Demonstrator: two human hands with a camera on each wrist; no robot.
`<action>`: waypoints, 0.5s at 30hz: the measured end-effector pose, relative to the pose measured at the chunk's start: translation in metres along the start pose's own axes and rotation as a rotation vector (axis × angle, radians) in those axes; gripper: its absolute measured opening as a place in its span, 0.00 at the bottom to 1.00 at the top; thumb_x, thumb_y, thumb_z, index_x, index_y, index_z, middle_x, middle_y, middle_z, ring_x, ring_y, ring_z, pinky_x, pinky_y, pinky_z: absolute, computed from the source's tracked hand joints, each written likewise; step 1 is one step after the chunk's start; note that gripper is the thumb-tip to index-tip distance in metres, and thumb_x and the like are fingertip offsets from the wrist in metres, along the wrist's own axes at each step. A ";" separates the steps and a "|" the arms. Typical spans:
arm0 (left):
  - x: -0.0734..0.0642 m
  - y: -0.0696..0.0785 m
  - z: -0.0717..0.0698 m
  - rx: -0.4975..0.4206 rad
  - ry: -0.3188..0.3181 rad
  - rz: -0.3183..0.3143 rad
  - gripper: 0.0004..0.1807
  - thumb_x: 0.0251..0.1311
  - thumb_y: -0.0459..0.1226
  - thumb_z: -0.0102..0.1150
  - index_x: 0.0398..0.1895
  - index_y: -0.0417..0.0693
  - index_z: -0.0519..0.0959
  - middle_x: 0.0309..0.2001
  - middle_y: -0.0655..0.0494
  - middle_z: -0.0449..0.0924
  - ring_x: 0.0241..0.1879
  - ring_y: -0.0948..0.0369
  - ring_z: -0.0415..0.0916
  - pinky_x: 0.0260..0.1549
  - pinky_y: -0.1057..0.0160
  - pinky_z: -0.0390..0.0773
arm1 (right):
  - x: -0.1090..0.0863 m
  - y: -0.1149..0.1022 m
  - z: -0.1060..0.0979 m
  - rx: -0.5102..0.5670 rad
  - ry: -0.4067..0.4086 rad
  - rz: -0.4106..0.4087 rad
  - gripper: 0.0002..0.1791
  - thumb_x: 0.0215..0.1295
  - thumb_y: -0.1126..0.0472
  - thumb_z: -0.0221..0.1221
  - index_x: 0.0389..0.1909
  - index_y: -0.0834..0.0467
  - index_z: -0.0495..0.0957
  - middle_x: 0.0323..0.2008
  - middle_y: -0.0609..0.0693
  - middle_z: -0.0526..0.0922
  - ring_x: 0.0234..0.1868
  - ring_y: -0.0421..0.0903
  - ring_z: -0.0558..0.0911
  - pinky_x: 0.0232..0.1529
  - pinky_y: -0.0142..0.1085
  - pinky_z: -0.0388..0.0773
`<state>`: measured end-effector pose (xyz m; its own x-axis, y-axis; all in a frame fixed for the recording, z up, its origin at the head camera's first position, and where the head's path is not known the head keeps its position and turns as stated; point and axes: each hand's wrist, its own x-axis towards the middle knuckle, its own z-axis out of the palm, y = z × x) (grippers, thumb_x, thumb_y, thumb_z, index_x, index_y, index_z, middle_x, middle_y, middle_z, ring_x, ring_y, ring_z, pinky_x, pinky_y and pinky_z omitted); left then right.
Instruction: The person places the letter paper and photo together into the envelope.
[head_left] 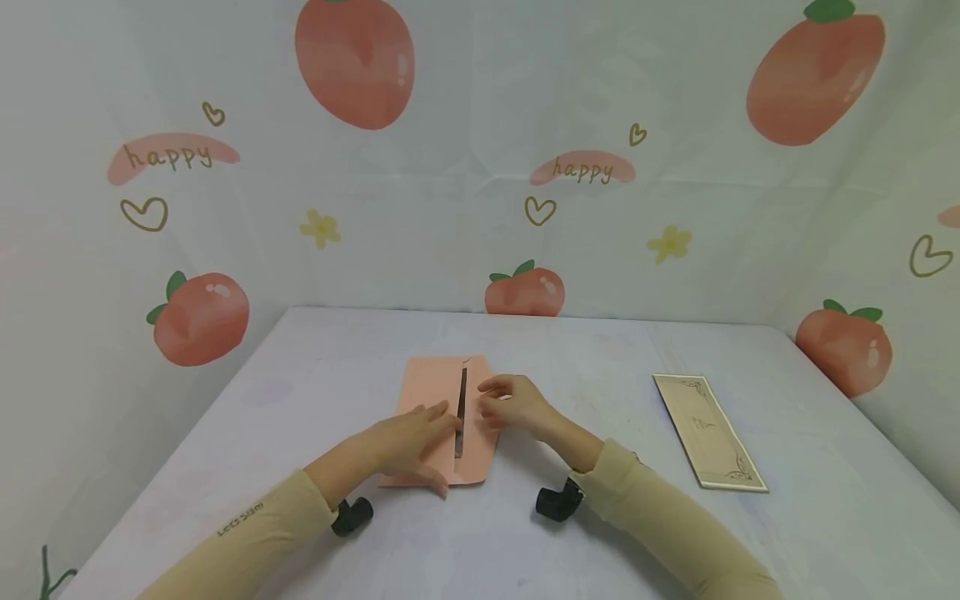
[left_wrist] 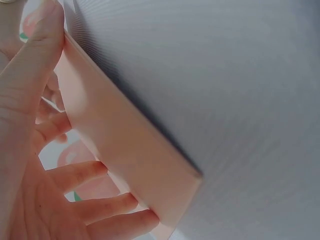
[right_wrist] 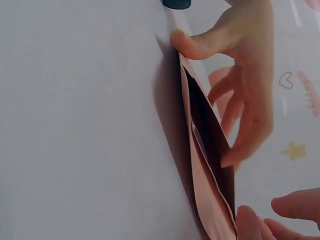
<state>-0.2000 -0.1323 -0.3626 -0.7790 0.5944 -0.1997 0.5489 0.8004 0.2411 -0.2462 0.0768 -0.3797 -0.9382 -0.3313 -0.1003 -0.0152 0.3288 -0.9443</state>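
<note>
A pink envelope (head_left: 427, 383) lies on the table, its dark slit running lengthwise and its flap to the right. My left hand (head_left: 412, 437) rests on it with fingers spread, one fingertip right at the slit and the thumb at the near edge. From the right wrist view, the envelope's mouth (right_wrist: 207, 130) gapes and shows a dark inside with a pale edge in it. My right hand (head_left: 517, 404) is over the flap side, fingers loosely bent, with a gap between thumb and fingers. Its fingertips (right_wrist: 247, 222) are right at the envelope's edge.
A beige card (head_left: 708, 433) with a pale border and scrollwork corners lies to the right on the white table (head_left: 337, 358). A black wrist camera (head_left: 558, 502) sits under the right wrist, another (head_left: 352, 517) under the left. A fruit-printed curtain (head_left: 450, 167) hangs behind.
</note>
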 end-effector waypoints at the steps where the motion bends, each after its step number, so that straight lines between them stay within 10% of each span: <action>1: 0.000 0.000 0.000 -0.002 -0.003 -0.002 0.46 0.40 0.64 0.64 0.63 0.56 0.61 0.71 0.40 0.53 0.66 0.34 0.56 0.59 0.39 0.67 | -0.001 0.001 -0.003 -0.003 0.000 0.002 0.19 0.61 0.67 0.55 0.53 0.70 0.72 0.44 0.63 0.80 0.35 0.45 0.85 0.37 0.37 0.84; 15: 0.000 0.000 0.001 -0.024 -0.013 -0.011 0.44 0.41 0.63 0.64 0.61 0.58 0.62 0.71 0.38 0.51 0.67 0.34 0.54 0.60 0.37 0.64 | -0.025 0.012 -0.057 -0.130 0.048 0.024 0.19 0.63 0.62 0.57 0.53 0.67 0.74 0.41 0.61 0.80 0.35 0.43 0.83 0.39 0.37 0.84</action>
<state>-0.1998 -0.1319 -0.3631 -0.7810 0.5865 -0.2144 0.5326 0.8049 0.2618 -0.2430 0.1396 -0.3703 -0.9543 -0.2803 -0.1038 -0.0346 0.4486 -0.8931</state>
